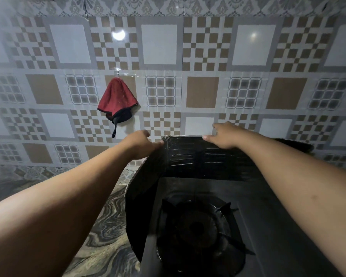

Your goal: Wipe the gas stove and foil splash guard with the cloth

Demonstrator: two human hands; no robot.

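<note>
Two hands (140, 141) (224, 135) on splash guard (188, 154)

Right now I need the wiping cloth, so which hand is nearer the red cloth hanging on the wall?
Left. The left hand is just below-right of the red cloth; the right hand is farther right, on the splash guard.

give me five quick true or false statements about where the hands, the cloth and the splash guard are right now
1. The red cloth hangs from a hook on the tiled wall. True.
2. The left hand holds the cloth. False: it grips the top left corner of the splash guard.
3. The right hand rests on the guard's top edge. True.
4. A pot sits on the burner. False: the burner is bare.
5. The guard stands behind and to the left of the burner. True.
</note>
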